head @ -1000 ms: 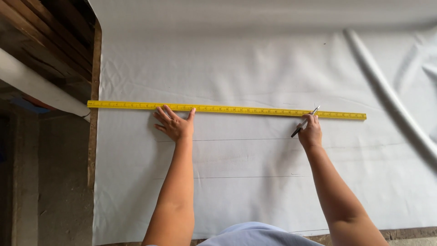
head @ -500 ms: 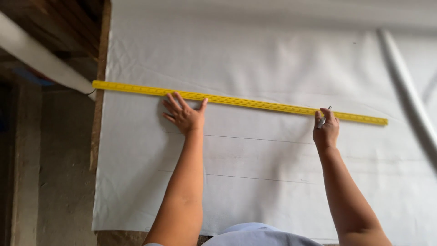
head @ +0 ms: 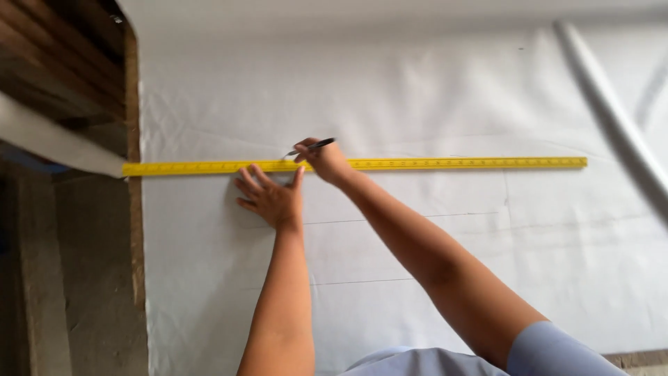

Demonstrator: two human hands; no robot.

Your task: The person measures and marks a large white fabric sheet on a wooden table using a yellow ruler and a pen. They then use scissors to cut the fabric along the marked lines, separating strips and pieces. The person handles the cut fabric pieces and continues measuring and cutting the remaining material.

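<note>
A long yellow ruler (head: 445, 163) lies across a large white sheet (head: 431, 90) spread on a table. My left hand (head: 271, 198) rests flat with fingers spread, its fingertips pressing the ruler's near edge left of the middle. My right hand (head: 323, 161) sits on the ruler just to the right of the left hand and holds a black pen (head: 313, 146), whose tip points left along the ruler's far edge. Thin drawn lines (head: 417, 217) run across the sheet below the ruler.
A rolled white tube (head: 612, 118) lies diagonally at the right. The table's wooden edge (head: 132, 230) borders the sheet on the left, with dark wooden boards (head: 62, 63) and a pale strip (head: 49, 136) beyond it.
My right hand has swept with the pen from the ruler's right end leftward to beside my left hand. The left hand stays pressed on the ruler.
</note>
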